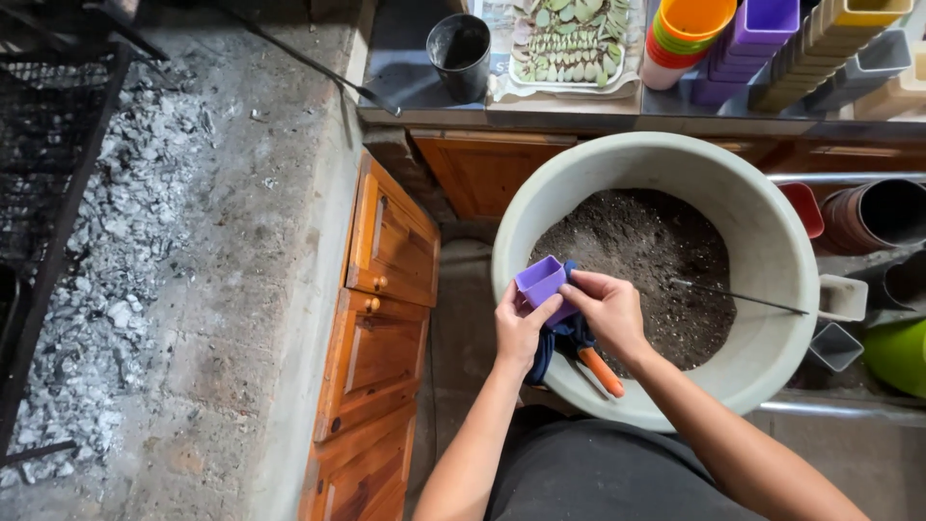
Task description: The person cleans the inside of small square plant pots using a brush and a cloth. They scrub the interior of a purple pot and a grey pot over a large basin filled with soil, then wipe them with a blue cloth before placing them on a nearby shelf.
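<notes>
We hold the small purple square plastic pot (540, 282) by its rim, both hands' grip closed: left hand (521, 328), right hand (608, 309); it looks light and stiff.

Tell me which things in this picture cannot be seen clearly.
Head view:
- Inside of the small purple pot: turned away, covered by the left hand and right hand.
- Orange-handled tool: its front end hidden under a blue cloth.
- Green pot: cut off by the right edge.
- Black cup: inside too dark.
</notes>
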